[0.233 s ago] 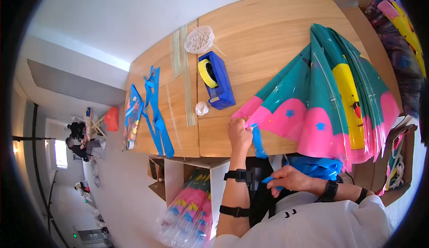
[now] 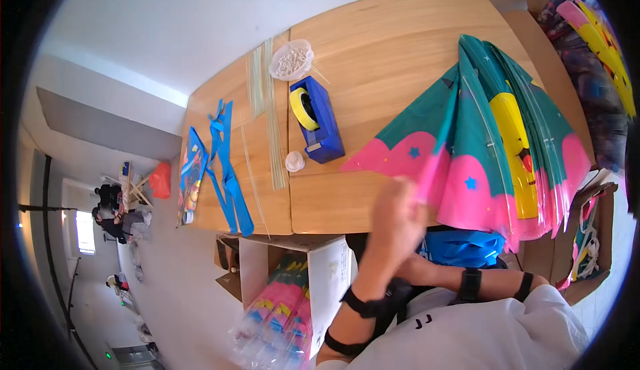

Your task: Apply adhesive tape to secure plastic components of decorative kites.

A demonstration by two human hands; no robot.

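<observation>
A folded green, pink and yellow plastic kite (image 2: 470, 190) lies spread on the right part of the table, its lower pink edge toward me. Smeared by motion, my left hand (image 2: 399, 213) is over the table's front edge, right beside a blurred pink fold of the kite; whether its fingers grip the fold cannot be made out. My right hand (image 2: 415, 271) is low in front of my body, mostly covered by my left forearm, so its fingers are hidden. Bunched blue ribbon or film (image 2: 463, 247) sits just below the table edge, near my right forearm.
On the wooden table (image 2: 387, 37) stand a blue tape dispenser (image 2: 327, 130), a bowl of small white pieces (image 2: 291, 60) and a small white roll (image 2: 295, 161). Thin rods (image 2: 272, 117) and blue strips (image 2: 227, 170) lie left. Boxes (image 2: 327, 290) with wrapped kites stand below.
My left hand has left the kite's left pink corner and moved right along the edge. My right hand has shifted left behind my left forearm; the blue strip it held is out of sight.
</observation>
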